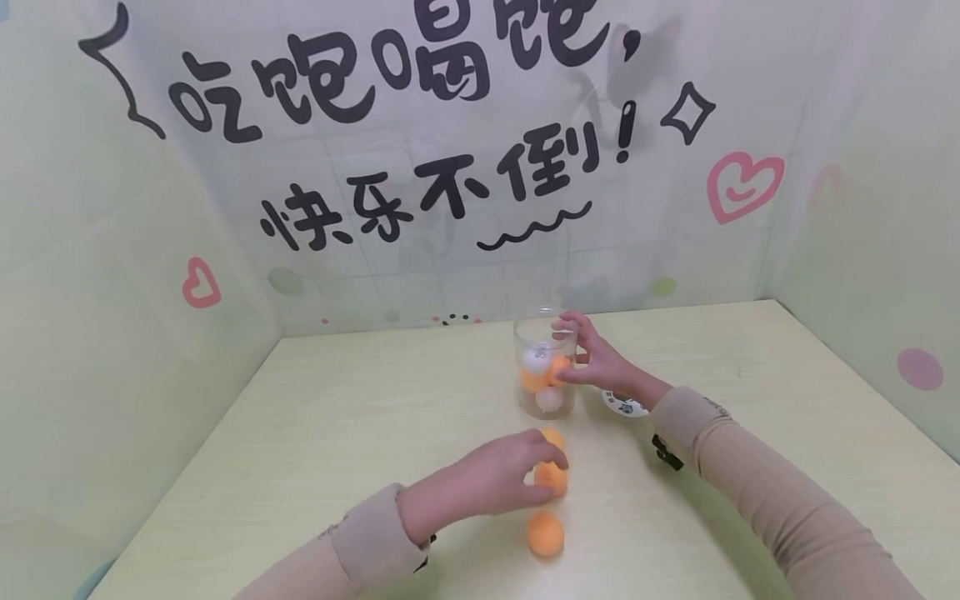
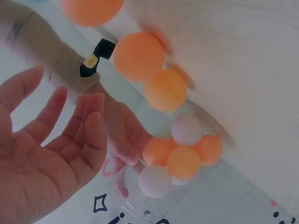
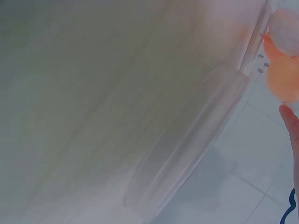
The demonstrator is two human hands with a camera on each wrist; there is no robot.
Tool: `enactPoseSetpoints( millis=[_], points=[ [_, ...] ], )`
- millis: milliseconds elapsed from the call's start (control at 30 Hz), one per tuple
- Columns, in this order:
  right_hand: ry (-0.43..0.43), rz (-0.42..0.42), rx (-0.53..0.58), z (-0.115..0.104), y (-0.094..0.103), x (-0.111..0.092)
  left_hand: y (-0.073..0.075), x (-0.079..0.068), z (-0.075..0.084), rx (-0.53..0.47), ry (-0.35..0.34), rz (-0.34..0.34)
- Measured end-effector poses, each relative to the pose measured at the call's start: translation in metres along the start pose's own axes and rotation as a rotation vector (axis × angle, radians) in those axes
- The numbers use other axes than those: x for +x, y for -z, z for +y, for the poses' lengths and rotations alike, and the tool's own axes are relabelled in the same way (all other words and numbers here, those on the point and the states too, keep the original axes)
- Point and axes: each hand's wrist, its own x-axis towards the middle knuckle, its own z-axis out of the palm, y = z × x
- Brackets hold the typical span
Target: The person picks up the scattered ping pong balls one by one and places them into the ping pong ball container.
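Note:
A clear jar (image 1: 546, 337) with several orange and white ping-pong balls (image 1: 537, 360) in it stands near the back of the table. My right hand (image 1: 600, 358) grips the jar's right side, thumb toward the front and fingers behind. In front of the jar, three orange ping-pong balls (image 1: 545, 533) form a line. My left hand (image 1: 487, 475) is over the line from the left, its fingers partly covering the middle ball (image 1: 552, 480) and the far one. In the left wrist view, the left hand's relaxed fingers (image 2: 86, 116) hold nothing.
A round white printed piece (image 1: 625, 406) lies right of the jar, partly behind the right wrist. The right wrist view has a clear rimmed piece (image 3: 187, 149) on the table (image 1: 360, 417). Printed walls (image 1: 420, 275) enclose the back and sides.

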Motion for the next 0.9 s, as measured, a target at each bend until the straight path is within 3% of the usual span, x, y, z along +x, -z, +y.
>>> enactPoseSetpoints(
  millis=[167, 233, 533, 900],
  points=[
    [-0.005, 0.004, -0.004, -0.001, 0.001, -0.001, -0.011, -0.009, 0.0, 0.145, -0.191, -0.096],
    [-0.009, 0.004, -0.005, 0.0, 0.001, -0.001, -0.016, -0.012, -0.001, 0.166, -0.213, -0.116],
    [-0.009, 0.007, -0.002, -0.001, -0.001, -0.002, -0.028, -0.02, -0.01, 0.157, -0.2, -0.135],
    [-0.009, 0.008, 0.0, -0.001, -0.002, -0.002, -0.033, -0.026, -0.015, 0.064, -0.117, -0.169]
  ],
)
